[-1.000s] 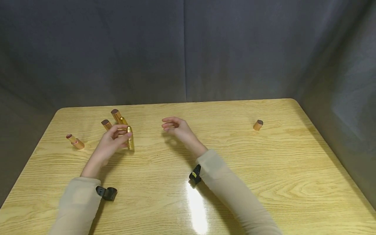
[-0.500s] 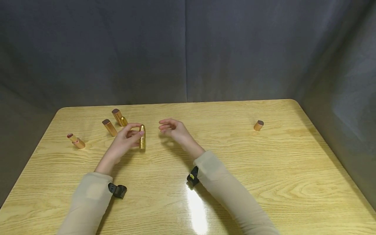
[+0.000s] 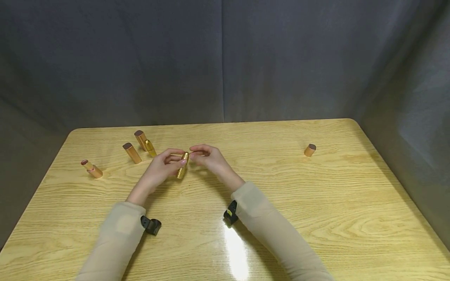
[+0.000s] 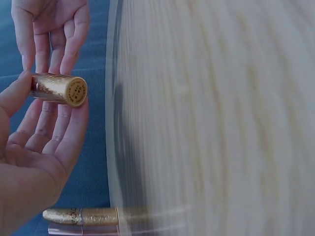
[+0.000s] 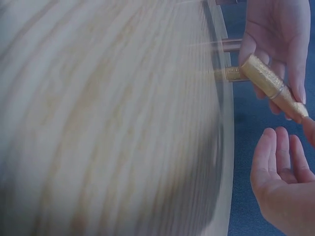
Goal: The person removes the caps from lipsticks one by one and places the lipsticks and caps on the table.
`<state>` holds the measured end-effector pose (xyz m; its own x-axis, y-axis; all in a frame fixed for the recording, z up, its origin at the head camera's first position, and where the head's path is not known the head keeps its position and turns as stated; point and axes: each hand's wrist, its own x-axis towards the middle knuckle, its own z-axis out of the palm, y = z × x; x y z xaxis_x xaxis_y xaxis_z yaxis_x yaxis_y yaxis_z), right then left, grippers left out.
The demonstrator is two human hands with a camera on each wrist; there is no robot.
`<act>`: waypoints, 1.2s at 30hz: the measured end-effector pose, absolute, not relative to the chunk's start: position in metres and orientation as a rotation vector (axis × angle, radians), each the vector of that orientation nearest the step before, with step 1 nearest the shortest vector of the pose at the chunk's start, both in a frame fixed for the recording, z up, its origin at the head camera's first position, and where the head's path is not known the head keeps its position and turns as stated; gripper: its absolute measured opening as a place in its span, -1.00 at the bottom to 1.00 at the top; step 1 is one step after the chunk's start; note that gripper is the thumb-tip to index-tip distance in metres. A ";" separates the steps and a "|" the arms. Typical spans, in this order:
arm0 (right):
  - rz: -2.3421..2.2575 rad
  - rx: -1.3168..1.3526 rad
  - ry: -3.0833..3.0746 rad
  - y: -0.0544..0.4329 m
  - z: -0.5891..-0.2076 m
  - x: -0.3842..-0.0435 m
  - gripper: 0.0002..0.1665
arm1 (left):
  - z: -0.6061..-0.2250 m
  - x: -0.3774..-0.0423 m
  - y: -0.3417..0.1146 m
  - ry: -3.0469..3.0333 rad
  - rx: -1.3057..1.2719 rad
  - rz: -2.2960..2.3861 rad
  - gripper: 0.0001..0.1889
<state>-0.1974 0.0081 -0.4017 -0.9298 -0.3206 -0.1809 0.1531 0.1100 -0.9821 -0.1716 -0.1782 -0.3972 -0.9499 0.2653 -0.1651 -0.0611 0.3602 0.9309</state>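
My left hand (image 3: 162, 170) pinches a gold lipstick (image 3: 182, 166) between thumb and fingers, above the table. The tube is closed and tilted, its rounded cap end up and leaning toward the right hand. Its flat, printed base shows in the left wrist view, and a thin ring (image 5: 278, 92) marks the joint under the cap in the right wrist view. My right hand (image 3: 212, 159) is right at the cap end, its thumb tip touching the rounded tip and its fingers extended and loosely bent. Palms of both hands face each other.
On the left of the wooden table (image 3: 281, 203) stand an opened lipstick (image 3: 95, 171), a copper-coloured tube (image 3: 132, 153), another copper-coloured tube (image 3: 140, 139) and a second gold lipstick (image 3: 150, 148). A short copper-coloured cap (image 3: 310, 150) stands far right. A dark curtain (image 3: 158, 62) hangs behind.
My left hand has carried the gold lipstick rightward from beside the other tubes to the right hand, and the lipstick now tilts. The right hand has shifted slightly, its fingertips now at the cap.
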 end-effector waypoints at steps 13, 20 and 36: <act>-1.869 -0.180 2.035 0.011 -0.404 -0.197 -0.60 | -0.399 -0.175 -0.168 2.333 0.173 1.619 -0.51; -1.950 -0.123 1.989 0.017 -0.405 -0.199 -0.62 | -0.398 -0.174 -0.163 2.286 0.183 1.621 -0.49; -2.225 0.055 1.736 0.020 -0.395 -0.191 -0.63 | -0.393 -0.171 -0.149 2.314 0.166 1.679 -0.55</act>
<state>-0.1908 0.0203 -0.3948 -0.9489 -0.2238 -0.2227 0.2703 -0.2117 -0.9392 -0.1709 -0.1495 -0.3930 -0.9550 0.2531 -0.1550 -0.0688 0.3192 0.9452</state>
